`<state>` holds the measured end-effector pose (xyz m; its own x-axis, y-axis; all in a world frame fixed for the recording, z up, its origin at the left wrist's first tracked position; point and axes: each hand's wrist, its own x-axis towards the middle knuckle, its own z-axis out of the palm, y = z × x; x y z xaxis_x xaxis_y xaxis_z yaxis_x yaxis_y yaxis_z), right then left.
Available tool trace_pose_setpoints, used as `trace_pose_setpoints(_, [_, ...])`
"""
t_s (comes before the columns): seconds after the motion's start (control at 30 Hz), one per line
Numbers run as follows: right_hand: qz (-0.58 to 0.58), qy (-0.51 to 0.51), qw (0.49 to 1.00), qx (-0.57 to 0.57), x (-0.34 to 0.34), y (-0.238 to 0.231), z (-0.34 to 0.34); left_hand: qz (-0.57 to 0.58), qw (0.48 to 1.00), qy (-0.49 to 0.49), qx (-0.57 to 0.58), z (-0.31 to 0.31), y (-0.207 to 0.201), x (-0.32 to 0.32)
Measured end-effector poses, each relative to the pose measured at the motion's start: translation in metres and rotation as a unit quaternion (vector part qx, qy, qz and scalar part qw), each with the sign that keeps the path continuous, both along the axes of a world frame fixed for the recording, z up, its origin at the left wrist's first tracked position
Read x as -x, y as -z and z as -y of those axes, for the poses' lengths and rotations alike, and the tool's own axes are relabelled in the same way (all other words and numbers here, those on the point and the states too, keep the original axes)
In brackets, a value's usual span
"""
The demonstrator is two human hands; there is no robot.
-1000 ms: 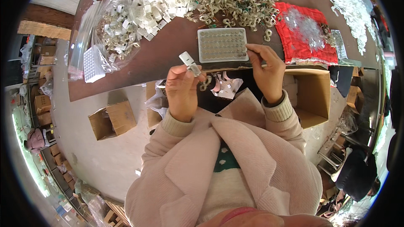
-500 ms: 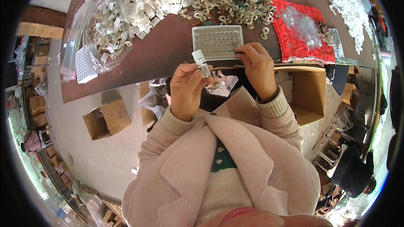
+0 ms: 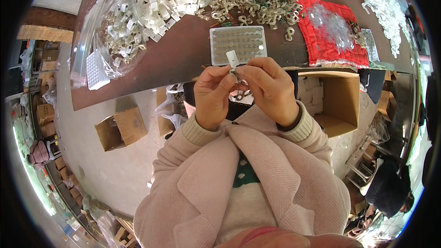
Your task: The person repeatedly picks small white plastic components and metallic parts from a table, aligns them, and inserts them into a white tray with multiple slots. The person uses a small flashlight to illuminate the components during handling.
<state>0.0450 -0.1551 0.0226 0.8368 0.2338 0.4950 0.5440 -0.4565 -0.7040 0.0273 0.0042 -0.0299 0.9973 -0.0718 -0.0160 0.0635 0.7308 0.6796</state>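
Note:
Above the near edge of the table, both hands meet at a small white plastic case (image 3: pixel 231 58) with its lid flipped up. My left hand (image 3: pixel 212 95) pinches the case from the left, and a loop of thin clear-coated wire (image 3: pixel 240 94) hangs below it. My right hand (image 3: pixel 273 88) is closed, its fingertips pressed at the case's opening; what they hold, if anything, is hidden. Just beyond the hands lies a clear tray (image 3: pixel 212 46) with rows of small round grey pieces that look like button cells. One bright disc (image 3: pixel 261 47) stands out at its right side.
White cases (image 3: pixel 161 0) are heaped at the back left, beside coiled wires (image 3: pixel 257 0). A plastic bag (image 3: pixel 87 32) of parts lies left. On the right, a red cloth (image 3: pixel 317 46) bears clear plastic pieces. An open carton (image 3: pixel 344 101) stands below the table edge.
My right hand has left the tray's right side and come left to the case in my left hand. A bright disc now shows in the tray where its fingers were.

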Motion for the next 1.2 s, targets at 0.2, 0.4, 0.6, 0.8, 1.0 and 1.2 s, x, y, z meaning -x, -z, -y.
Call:
trace_pose_setpoints(0.2, [0.061, 0.014, 0.998, -0.020, -0.004, 0.005, -0.004, -0.030, 0.997, 0.046, 0.054, -0.002, -0.003, 0.000])
trace_pose_setpoints(0.4, [0.097, -0.031, 0.995, 0.009, -0.004, 0.012, -0.001, -0.047, 0.996, 0.033, 0.068, -0.001, 0.005, 0.001])
trace_pose_setpoints(0.6, [0.001, 0.110, 0.994, 0.000, -0.013, 0.028, 0.016, -0.068, 0.995, 0.023, 0.067, -0.015, 0.018, 0.002])
trace_pose_setpoints(0.8, [0.061, 0.100, 0.987, 0.106, -0.029, 0.053, 0.019, -0.088, 0.994, 0.030, 0.063, -0.020, 0.023, 0.001])
trace_pose_setpoints(1.0, [0.056, 0.114, 0.979, 0.160, -0.030, 0.051, 0.016, -0.071, 0.994, 0.042, 0.066, -0.018, 0.019, -0.002])
trace_pose_setpoints(1.2, [-0.001, 0.088, 0.991, 0.100, -0.031, 0.039, 0.012, -0.070, 0.993, 0.062, 0.069, -0.012, 0.016, -0.006])
